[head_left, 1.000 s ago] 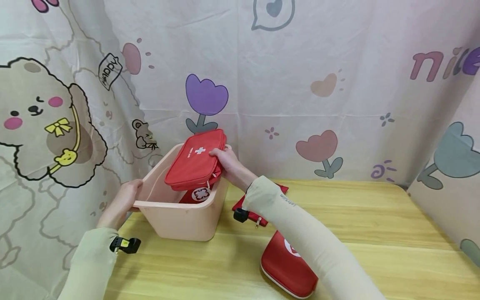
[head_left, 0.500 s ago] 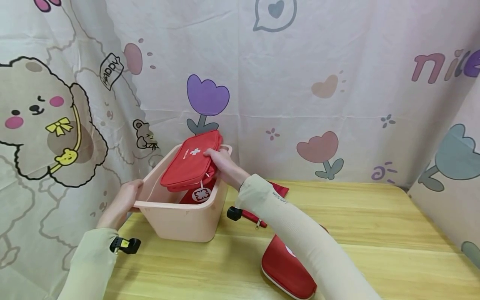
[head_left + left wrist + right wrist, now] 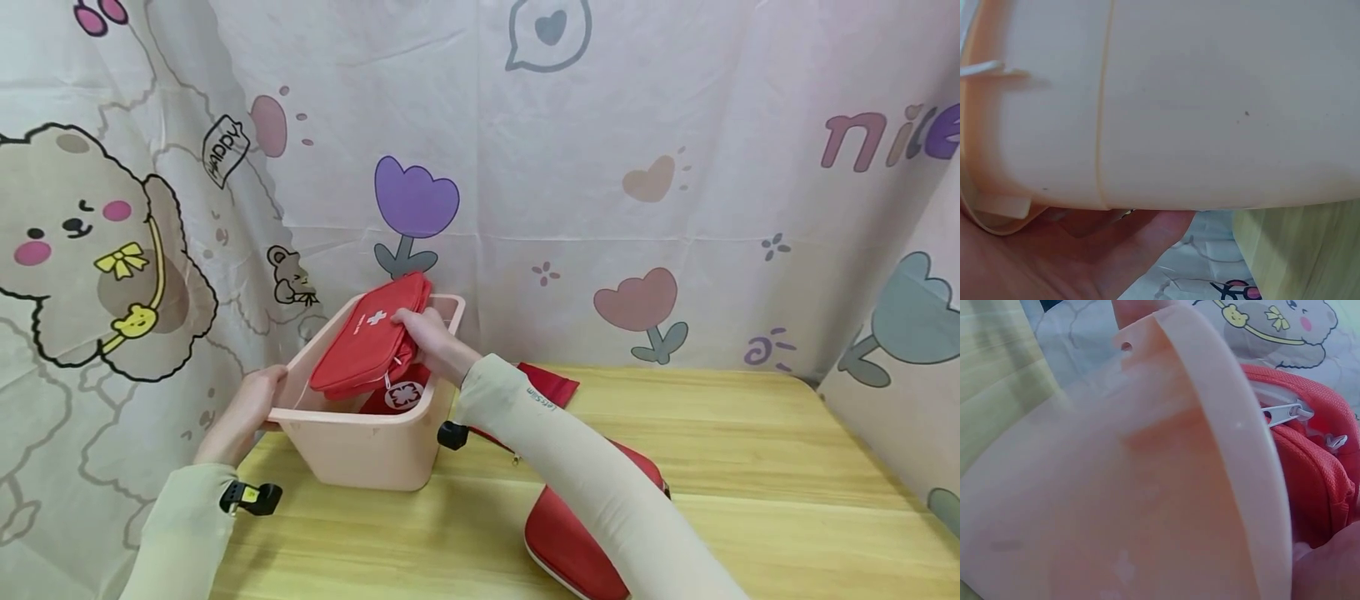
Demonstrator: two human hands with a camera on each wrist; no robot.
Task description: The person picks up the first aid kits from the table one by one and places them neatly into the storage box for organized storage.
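Observation:
My right hand (image 3: 435, 337) grips a red first-aid pouch (image 3: 367, 337) by its right side, thumb on top near the white cross. The pouch tilts in the mouth of a pale pink plastic bin (image 3: 360, 450), its far end above the back rim. Under it, inside the bin, lies a red item with a white round emblem (image 3: 403, 397). My left hand (image 3: 258, 396) holds the bin's left rim at the front corner. In the left wrist view, the fingers (image 3: 1141, 240) lie against the bin's outer wall. The right wrist view shows the pouch's zipper pull (image 3: 1285, 414) beside the rim.
On the wooden table (image 3: 750, 467), right of the bin, a flat red pouch (image 3: 551, 385) lies partly behind my right sleeve. Nearer, another red case (image 3: 570, 542) with white piping is also partly covered by that arm. A printed curtain (image 3: 525, 167) hangs behind and at the left.
The right hand has moved left and slightly down with the first-aid pouch, which now sits lower in the bin's mouth. The left hand stays on the rim.

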